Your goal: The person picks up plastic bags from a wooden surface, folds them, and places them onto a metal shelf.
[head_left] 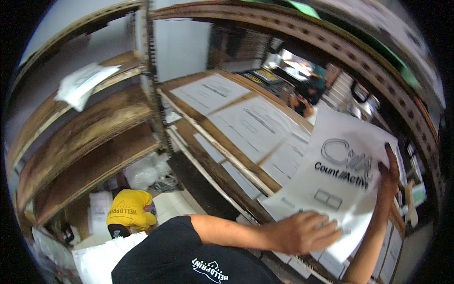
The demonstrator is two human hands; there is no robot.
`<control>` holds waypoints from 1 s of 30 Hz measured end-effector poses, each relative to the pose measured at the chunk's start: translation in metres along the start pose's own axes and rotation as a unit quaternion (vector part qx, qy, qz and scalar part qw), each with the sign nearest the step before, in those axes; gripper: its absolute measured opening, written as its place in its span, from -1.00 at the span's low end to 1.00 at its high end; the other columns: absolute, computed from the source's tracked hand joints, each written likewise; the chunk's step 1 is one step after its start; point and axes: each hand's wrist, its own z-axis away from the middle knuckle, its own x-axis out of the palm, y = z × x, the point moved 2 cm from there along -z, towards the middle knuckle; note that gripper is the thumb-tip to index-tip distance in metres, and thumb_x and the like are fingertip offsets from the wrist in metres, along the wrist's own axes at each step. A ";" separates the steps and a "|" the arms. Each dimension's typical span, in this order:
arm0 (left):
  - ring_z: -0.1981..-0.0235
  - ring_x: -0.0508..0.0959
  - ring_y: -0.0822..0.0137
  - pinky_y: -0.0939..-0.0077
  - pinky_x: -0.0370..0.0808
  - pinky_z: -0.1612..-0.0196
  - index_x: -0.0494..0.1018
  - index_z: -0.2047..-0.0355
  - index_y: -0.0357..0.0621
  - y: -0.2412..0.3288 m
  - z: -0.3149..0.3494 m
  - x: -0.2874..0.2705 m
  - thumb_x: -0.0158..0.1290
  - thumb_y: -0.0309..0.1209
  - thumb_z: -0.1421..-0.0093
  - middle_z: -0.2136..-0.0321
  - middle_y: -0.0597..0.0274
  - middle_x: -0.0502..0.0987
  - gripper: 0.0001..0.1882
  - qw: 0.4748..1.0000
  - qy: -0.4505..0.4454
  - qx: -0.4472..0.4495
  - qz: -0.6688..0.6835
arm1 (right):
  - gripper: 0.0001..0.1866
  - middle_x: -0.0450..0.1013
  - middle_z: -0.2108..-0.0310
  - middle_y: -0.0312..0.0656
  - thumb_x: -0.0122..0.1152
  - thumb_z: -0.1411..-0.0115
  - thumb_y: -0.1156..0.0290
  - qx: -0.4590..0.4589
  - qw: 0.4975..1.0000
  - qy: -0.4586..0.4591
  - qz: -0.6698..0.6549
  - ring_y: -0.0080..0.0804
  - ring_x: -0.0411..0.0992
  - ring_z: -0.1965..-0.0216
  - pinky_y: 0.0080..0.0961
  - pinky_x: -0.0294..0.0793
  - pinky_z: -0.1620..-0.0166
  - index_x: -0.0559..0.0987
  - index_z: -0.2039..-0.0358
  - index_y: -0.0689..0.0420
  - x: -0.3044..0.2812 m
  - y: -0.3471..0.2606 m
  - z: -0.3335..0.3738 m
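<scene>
A large white printed sheet (307,175) with outlined lettering, bold black text and a small rectangle tilts up in front of me at the right. My right hand (390,173) grips its right edge, fingers showing on the printed face. Across the lower part of the same sheet lies my left hand (305,232), back of the hand up and fingers loosely stretched out. Under and beyond it, more white printed sheets (250,125) rest side by side on a brown wooden shelf (269,187).
Metal posts (152,71) and perforated beams frame the racks. White sheets (85,83) hang over a wooden shelf at left. A person in a yellow shirt (130,210) crouches on the floor at lower left, near plastic bags (144,173). Another person (307,94) is beyond the rack.
</scene>
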 end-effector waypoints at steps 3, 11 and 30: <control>0.16 0.60 0.10 0.28 0.60 0.09 0.51 -0.11 -0.13 -0.006 0.029 -0.057 0.14 -0.13 -0.19 0.02 0.06 0.56 -0.46 0.999 -0.046 -0.023 0.013 | -0.24 0.27 -0.37 -0.10 0.00 -0.01 0.61 -0.017 0.995 -0.031 -0.094 -0.28 0.13 -0.43 -0.33 0.00 -0.44 0.39 -0.33 0.16 0.076 -0.044 -0.007; 0.10 0.61 0.10 0.26 0.54 0.04 0.50 -0.08 -0.26 -0.108 0.200 -0.209 0.39 -0.07 -0.08 0.04 0.05 0.55 -0.33 0.920 0.113 -0.375 0.024 | -0.39 0.30 -0.33 0.06 0.12 -0.21 0.49 -0.150 0.930 -0.230 -0.243 -0.16 0.21 -0.38 -0.27 0.03 -0.44 0.37 -0.30 0.32 0.285 -0.195 0.014; -0.01 0.53 0.38 0.45 0.47 -0.10 0.48 -0.08 -0.34 -0.266 0.245 -0.501 0.01 -0.46 -0.40 -0.02 0.11 0.57 -0.70 0.810 0.300 -0.491 0.111 | -0.31 0.22 -0.34 0.03 0.00 -0.25 0.68 -0.074 0.725 -0.435 -0.529 -0.34 0.31 -0.28 -0.38 0.27 -0.33 0.17 -0.41 0.28 0.569 -0.320 -0.004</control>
